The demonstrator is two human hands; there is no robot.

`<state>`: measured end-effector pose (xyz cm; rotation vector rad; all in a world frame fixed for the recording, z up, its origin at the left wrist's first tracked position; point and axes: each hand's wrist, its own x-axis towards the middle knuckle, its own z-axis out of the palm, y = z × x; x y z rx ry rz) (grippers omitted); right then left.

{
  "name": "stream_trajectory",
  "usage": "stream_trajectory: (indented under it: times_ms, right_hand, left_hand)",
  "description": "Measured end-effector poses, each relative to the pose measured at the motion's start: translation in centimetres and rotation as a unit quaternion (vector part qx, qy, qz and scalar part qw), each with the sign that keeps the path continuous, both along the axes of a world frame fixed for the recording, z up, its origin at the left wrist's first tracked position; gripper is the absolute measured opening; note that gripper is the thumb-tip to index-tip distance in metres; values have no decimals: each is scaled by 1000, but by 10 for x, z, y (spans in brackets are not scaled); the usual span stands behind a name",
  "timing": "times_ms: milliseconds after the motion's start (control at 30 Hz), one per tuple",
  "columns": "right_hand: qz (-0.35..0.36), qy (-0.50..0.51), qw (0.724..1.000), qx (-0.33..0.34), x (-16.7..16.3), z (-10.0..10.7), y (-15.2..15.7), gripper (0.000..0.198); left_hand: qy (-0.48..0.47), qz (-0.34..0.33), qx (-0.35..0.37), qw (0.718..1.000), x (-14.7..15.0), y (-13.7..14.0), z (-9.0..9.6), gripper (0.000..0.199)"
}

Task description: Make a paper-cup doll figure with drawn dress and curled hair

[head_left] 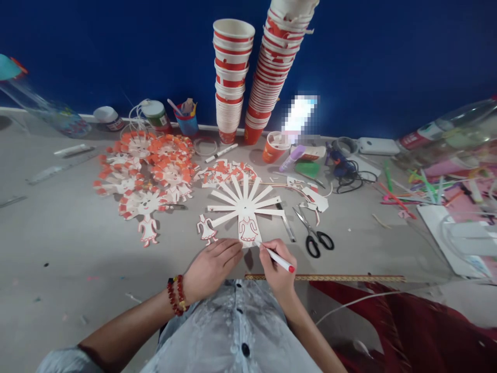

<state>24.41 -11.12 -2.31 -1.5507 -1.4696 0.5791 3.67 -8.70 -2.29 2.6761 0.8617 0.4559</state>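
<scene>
Here, left hand (210, 268) flat on fan-stripped white paper (245, 209), right hand (280, 278) curled round a slim marker (281, 261).

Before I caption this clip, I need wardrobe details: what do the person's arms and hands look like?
The left hand and right hand are ungloved. Red beaded bracelets with some yellowish accents circle the left wrist; no jewellery shows on the right. A pale blue-grey sleeve shows near the left elbow.

White with a red end on the pen (278, 259), red outlines on the white cutout (245, 209)! Red-and-white bands up the far cup stacks (231, 80), orange and white over the left paper figures (173, 173), blue on the far wall (116, 46)!
</scene>
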Motion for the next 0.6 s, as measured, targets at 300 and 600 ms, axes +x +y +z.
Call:
stream_trajectory:
  times_ms: [300, 600]
  right_hand:
    - [-19, -7, 1000, 10, -2, 4, 2, 11]
    - [-28, -1, 1000, 10, -4, 8, 4, 12]
  left_hand:
    - [-1, -3, 7, 1000, 0, 1, 0, 37]
    - [-6, 2, 4, 1000, 0, 0, 1, 37]
